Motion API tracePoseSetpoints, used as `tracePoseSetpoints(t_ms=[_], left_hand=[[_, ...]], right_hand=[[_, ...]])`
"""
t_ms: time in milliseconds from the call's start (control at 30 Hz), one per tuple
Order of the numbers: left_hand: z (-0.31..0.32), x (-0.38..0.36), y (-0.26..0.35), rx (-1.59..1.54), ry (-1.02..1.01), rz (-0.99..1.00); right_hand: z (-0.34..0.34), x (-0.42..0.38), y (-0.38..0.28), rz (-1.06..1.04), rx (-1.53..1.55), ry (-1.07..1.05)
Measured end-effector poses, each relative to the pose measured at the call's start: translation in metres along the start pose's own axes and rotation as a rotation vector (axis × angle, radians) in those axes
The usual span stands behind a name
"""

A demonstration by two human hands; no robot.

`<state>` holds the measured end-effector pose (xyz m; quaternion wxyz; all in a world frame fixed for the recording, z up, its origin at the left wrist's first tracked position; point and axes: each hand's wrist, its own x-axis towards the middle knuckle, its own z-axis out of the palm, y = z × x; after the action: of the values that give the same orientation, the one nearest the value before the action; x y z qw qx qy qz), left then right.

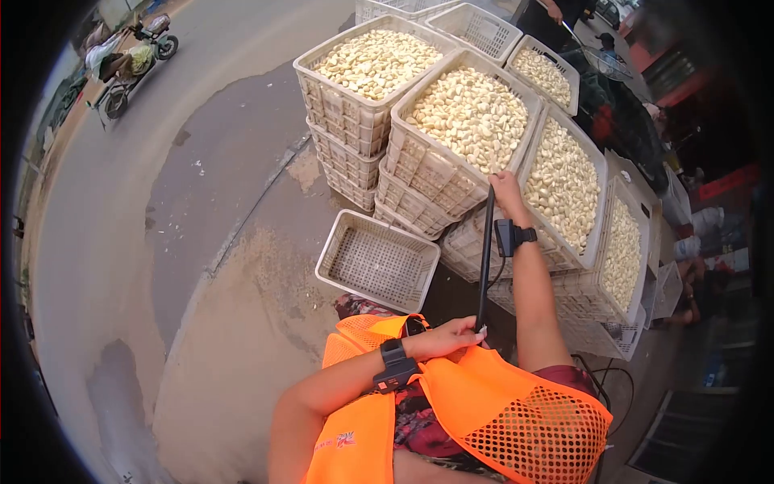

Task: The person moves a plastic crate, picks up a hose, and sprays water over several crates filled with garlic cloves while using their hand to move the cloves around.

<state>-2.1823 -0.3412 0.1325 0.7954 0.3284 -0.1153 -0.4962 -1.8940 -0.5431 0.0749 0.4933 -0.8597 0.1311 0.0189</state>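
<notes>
My right hand (508,195) is closed around the upper end of a long black rod (486,258), beside the front rim of a crate (439,173) heaped with pale peeled garlic cloves (469,117). The rod's lower end is in my left hand (445,337), whose fingers are wrapped round it close to my orange vest. Between my hands the rod runs nearly straight. An empty, pale plastic crate (377,260) lies on the ground left of the rod. Right of my right hand stands another crate full of cloves (564,181).
More stacked crates of cloves stand behind (375,64) and to the right (619,250). A dark cable (617,373) loops on the ground at lower right. A wet road with a person on a motorbike (133,60) lies left. Another person's hand (555,11) shows at the top.
</notes>
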Motion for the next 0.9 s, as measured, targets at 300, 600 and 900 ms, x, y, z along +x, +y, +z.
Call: tracePoseSetpoints(t_ms=[300,600,900], left_hand=[[-0.093,-0.045,0.101,0.039,-0.161,-0.209],[-0.168,-0.052,0.178,0.040,-0.250,-0.538],[-0.258,-0.057,0.229,-0.038,-0.419,-0.832]], right_hand=[[0.021,0.011,-0.028,0.097,-0.011,0.261],[0.060,0.037,-0.024,0.198,-0.069,0.433],[0.079,0.038,-0.026,0.398,-0.328,0.625]])
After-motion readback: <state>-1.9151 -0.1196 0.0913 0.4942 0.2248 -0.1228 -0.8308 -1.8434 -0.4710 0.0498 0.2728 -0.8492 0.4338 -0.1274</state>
